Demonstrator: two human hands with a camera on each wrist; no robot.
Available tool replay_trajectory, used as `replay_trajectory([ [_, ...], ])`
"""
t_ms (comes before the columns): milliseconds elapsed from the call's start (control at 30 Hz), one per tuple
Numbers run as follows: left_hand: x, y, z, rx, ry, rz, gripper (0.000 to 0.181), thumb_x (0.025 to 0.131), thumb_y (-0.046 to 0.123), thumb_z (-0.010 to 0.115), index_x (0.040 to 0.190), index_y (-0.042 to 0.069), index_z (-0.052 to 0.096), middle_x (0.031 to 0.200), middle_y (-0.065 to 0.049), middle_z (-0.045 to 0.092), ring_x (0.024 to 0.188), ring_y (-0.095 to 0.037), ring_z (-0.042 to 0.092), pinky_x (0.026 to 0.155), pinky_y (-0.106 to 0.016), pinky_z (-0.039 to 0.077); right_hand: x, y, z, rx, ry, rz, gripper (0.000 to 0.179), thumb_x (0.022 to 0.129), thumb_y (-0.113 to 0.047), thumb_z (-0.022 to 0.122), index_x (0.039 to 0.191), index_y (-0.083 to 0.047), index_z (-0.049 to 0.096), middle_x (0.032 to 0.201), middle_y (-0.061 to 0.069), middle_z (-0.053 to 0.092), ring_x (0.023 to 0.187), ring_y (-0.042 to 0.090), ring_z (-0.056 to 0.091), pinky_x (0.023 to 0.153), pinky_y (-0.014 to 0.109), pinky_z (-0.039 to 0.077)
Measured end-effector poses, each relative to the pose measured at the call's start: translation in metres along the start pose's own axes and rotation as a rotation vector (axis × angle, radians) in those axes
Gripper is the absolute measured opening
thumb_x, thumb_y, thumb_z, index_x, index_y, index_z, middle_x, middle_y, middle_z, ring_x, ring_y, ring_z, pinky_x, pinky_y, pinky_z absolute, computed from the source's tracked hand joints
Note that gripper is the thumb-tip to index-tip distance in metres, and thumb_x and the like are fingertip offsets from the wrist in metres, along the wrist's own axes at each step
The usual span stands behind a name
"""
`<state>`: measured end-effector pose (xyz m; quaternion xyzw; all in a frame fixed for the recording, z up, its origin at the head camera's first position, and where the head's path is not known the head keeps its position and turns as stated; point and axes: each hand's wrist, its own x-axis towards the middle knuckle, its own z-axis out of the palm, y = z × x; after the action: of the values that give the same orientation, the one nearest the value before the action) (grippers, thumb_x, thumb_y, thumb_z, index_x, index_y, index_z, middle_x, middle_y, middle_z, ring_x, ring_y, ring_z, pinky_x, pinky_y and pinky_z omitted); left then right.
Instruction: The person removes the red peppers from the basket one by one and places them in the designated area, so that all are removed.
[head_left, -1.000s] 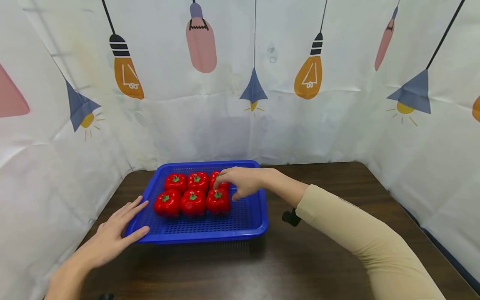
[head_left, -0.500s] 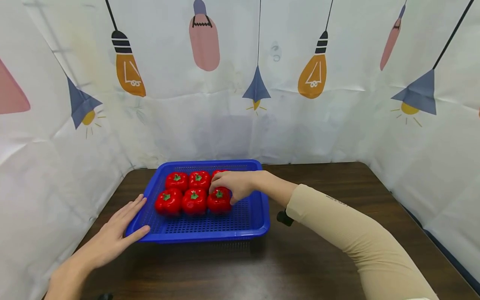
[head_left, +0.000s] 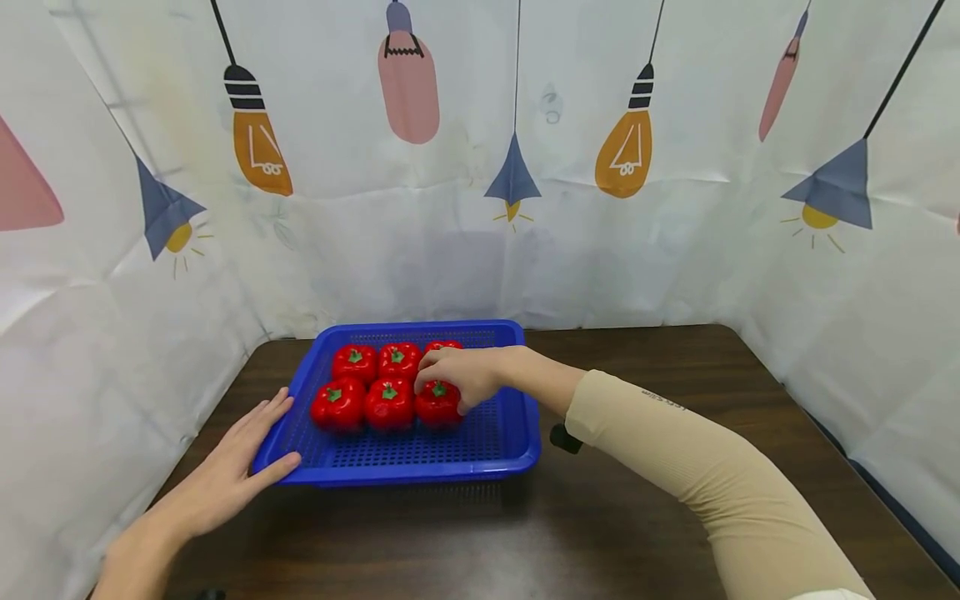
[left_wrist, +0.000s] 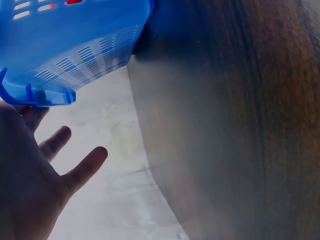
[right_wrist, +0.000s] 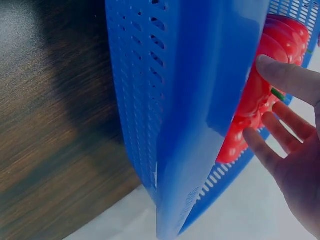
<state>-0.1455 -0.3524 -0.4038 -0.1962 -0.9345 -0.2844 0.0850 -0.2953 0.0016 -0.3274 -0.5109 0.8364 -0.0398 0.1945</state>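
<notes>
Several red bell peppers with green stems sit in two rows in a blue plastic basket (head_left: 405, 477). My right hand (head_left: 468, 372) reaches over the basket's right side and grips the front right pepper (head_left: 438, 410), with the thumb on its near right side and the fingers over its top left. The right wrist view shows the thumb against the red pepper (right_wrist: 255, 95) and the fingers spread round it. My left hand (head_left: 225, 471) rests on the basket's left rim, its fingers straight. In the left wrist view some fingers pass under the basket's edge (left_wrist: 55, 95).
The basket stands toward the back left of a dark brown wooden table (head_left: 615, 517). A white curtain (head_left: 420, 242) printed with lamps and bulbs hangs behind and on both sides. A small black object (head_left: 566, 438) shows under the right wrist.
My right hand has come down and slightly toward me, from above the right-hand peppers onto the front right one. The left hand and the basket have stayed in place.
</notes>
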Motion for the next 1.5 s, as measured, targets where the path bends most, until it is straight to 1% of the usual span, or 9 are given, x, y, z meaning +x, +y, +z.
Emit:
replay_trajectory([
  [467,0.0,-0.003,0.002,-0.019,0.004,0.026,0.077,0.099,0.023,0.067,0.163,0.007,0.026,0.169,-0.016,0.016,0.15,-0.048,0.013,0.119,-0.061,0.005,0.005,-0.001,0.005,-0.016,-0.014,0.002,0.065,0.088,-0.01,0.081,0.146,-0.023,0.054,0.149,0.001,0.045,0.136,0.017,0.041,0.099,0.031,0.048],
  [600,0.0,-0.003,0.003,-0.017,0.008,0.039,0.077,0.099,0.022,0.067,0.163,0.007,0.025,0.169,-0.016,0.015,0.149,-0.049,0.014,0.122,-0.038,0.003,0.006,-0.001,0.006,-0.031,-0.014,-0.006,0.063,0.088,-0.011,0.081,0.144,-0.023,0.055,0.149,0.002,0.045,0.136,0.017,0.041,0.102,0.032,0.047],
  [700,0.0,-0.004,0.004,-0.015,0.015,0.048,0.077,0.099,0.021,0.067,0.163,0.007,0.025,0.17,-0.014,0.015,0.149,-0.049,0.016,0.116,-0.02,0.002,0.006,-0.001,0.007,-0.04,-0.013,-0.015,0.061,0.089,-0.012,0.081,0.143,-0.023,0.056,0.147,0.002,0.046,0.134,0.017,0.042,0.103,0.032,0.046],
  [767,0.0,-0.004,0.005,-0.019,0.014,0.044,0.077,0.099,0.021,0.067,0.163,0.007,0.025,0.17,-0.013,0.014,0.148,-0.049,0.016,0.118,-0.025,0.003,0.006,0.0,0.008,-0.041,-0.015,-0.015,0.06,0.089,-0.013,0.081,0.142,-0.023,0.056,0.147,0.002,0.046,0.133,0.016,0.043,0.102,0.032,0.046],
  [867,0.0,-0.004,0.005,-0.034,0.007,0.032,0.077,0.099,0.023,0.067,0.163,0.009,0.025,0.17,-0.013,0.013,0.149,-0.049,0.015,0.122,-0.048,0.006,0.006,0.0,0.009,-0.036,-0.02,-0.011,0.061,0.088,-0.012,0.082,0.142,-0.025,0.056,0.145,0.001,0.047,0.132,0.016,0.044,0.101,0.032,0.047],
  [933,0.0,-0.003,0.005,-0.037,0.006,0.027,0.077,0.1,0.023,0.066,0.163,0.009,0.024,0.17,-0.013,0.013,0.148,-0.05,0.015,0.12,-0.055,0.007,0.006,0.0,0.009,-0.033,-0.022,-0.011,0.062,0.088,-0.012,0.083,0.142,-0.025,0.056,0.145,0.001,0.047,0.131,0.016,0.044,0.101,0.032,0.047],
  [1100,-0.001,-0.003,0.005,-0.032,0.011,0.024,0.077,0.1,0.023,0.066,0.164,0.011,0.024,0.17,-0.01,0.013,0.148,-0.05,0.016,0.12,-0.038,0.006,0.005,-0.002,0.009,-0.037,-0.023,-0.02,0.061,0.088,-0.012,0.083,0.141,-0.024,0.056,0.142,0.001,0.048,0.129,0.015,0.045,0.1,0.031,0.048],
  [1333,0.001,-0.003,0.006,-0.043,0.015,0.011,0.077,0.1,0.024,0.066,0.164,0.011,0.024,0.171,-0.009,0.013,0.147,-0.052,0.018,0.116,-0.064,0.012,0.0,-0.003,0.008,-0.036,-0.029,-0.008,0.06,0.088,-0.011,0.082,0.141,-0.025,0.057,0.142,0.0,0.049,0.129,0.016,0.045,0.099,0.033,0.049],
  [1500,-0.001,-0.002,0.007,-0.043,0.022,0.01,0.076,0.1,0.023,0.065,0.163,0.011,0.025,0.171,-0.008,0.014,0.146,-0.053,0.02,0.12,-0.046,0.01,-0.005,-0.002,0.01,-0.036,-0.03,-0.029,0.059,0.088,-0.01,0.081,0.141,-0.024,0.057,0.142,-0.001,0.048,0.131,0.015,0.044,0.1,0.034,0.048],
])
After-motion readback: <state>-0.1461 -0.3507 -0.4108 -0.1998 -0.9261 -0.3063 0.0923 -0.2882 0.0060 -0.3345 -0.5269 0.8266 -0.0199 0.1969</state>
